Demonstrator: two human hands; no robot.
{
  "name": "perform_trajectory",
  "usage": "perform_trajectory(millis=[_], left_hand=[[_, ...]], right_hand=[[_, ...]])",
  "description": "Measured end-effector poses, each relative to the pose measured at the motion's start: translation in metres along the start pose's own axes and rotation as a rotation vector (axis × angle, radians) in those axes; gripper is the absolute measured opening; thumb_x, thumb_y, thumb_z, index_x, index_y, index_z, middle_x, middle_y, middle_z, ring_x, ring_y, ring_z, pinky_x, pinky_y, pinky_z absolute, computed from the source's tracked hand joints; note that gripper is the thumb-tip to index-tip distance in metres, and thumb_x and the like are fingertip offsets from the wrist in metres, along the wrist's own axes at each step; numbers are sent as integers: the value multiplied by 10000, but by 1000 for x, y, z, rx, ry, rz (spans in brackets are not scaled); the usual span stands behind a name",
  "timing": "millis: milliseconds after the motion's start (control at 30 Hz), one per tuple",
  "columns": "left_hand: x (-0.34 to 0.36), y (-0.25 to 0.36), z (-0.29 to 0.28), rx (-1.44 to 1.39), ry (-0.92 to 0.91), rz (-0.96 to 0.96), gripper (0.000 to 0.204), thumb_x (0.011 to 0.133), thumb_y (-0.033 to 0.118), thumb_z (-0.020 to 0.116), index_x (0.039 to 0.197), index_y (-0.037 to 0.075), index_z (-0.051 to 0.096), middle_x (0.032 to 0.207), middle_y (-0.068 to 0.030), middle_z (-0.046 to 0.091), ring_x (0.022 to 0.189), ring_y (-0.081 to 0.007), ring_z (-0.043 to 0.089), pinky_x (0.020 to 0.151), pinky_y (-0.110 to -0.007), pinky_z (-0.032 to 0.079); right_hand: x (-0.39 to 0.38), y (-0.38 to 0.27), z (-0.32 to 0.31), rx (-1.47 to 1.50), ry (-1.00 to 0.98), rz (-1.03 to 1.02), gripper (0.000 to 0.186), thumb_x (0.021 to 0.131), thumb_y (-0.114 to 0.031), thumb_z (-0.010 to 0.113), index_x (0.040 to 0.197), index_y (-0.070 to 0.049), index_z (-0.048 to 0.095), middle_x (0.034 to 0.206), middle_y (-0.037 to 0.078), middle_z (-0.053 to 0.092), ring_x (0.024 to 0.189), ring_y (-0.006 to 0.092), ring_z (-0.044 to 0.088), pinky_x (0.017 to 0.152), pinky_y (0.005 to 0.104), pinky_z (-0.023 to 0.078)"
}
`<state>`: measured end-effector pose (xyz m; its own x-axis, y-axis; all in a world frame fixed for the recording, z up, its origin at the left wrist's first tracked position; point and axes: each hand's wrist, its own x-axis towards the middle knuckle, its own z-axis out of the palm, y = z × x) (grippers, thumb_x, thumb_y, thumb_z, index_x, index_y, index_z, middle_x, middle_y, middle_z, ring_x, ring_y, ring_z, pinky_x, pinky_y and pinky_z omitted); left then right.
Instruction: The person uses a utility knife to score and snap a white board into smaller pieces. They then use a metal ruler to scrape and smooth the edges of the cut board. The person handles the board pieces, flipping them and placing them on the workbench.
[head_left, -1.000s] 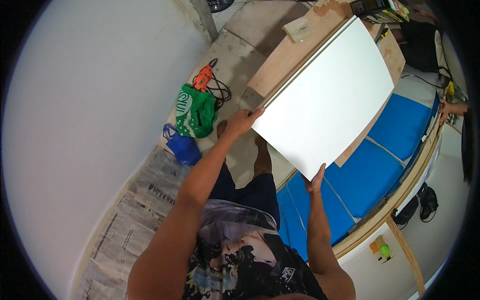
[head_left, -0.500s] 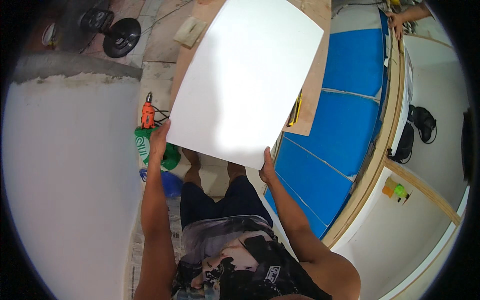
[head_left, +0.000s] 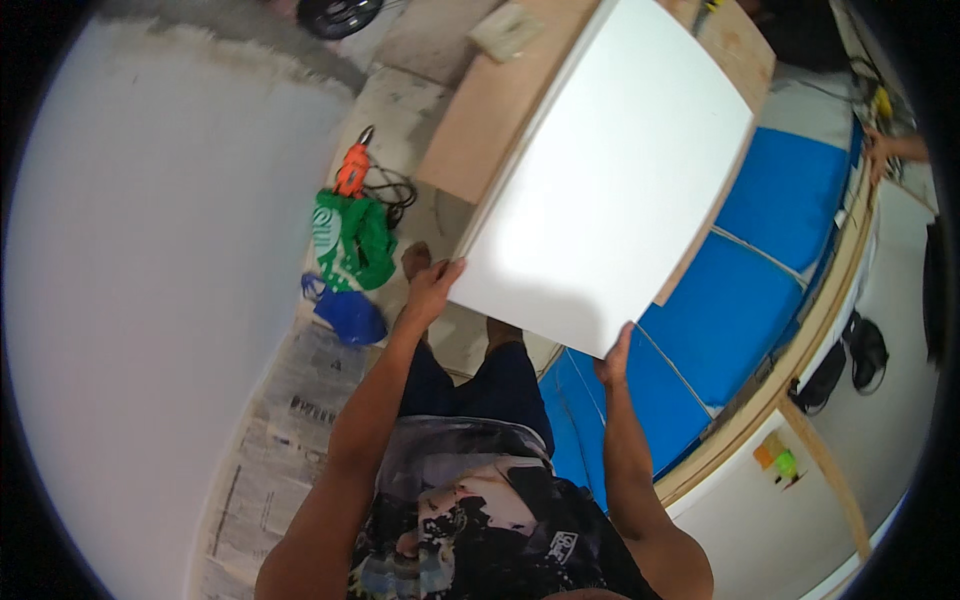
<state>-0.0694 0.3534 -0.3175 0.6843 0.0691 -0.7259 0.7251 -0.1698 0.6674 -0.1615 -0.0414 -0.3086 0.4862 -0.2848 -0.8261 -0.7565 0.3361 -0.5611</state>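
Observation:
A large white rectangular board is held by its near end in both of my hands. My left hand grips the near left corner, its thumb on top and the other fingers partly hidden. On the near right corner, my right hand is closed, thumb along the edge and fingers mostly underneath. The board's left side edge shows as a thin strip. Its far part lies over a brown wooden sheet; whether it rests on that sheet I cannot tell.
At left are an orange drill, a green bag, a blue bag-like item and newspaper. Blue panels line the right, beside a wood-edged partition. Another person's hand touches its far end. A pale block sits far back.
Both hands and the white board have shifted right in view, and the board's left edge now shows. The surroundings have turned too. A yellow-handled tool beside the board is no longer seen there.

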Motion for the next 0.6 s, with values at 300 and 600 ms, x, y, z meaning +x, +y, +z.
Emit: perform_trajectory(millis=[300, 600], left_hand=[[129, -256, -15, 91, 174, -201, 561, 935, 517, 541, 1060, -13, 680, 1225, -156, 627, 1135, -316, 560, 973, -415, 426], [311, -349, 59, 491, -65, -340, 340, 926, 307, 558, 1059, 20, 684, 1138, -175, 676, 1065, -331, 652, 908, -450, 511]], right_hand=[[-69, 128, -69, -195, 212, 482, 1147, 793, -904, 315, 1529, -26, 273, 1551, 207, 332, 1407, 392, 339, 1132, 594, 193], [-43, 213, -87, -863, -18, 477, 665, 997, -552, 426, 1356, 1, 517, 1312, 167, 544, 1236, 297, 487, 1066, 430, 344]])
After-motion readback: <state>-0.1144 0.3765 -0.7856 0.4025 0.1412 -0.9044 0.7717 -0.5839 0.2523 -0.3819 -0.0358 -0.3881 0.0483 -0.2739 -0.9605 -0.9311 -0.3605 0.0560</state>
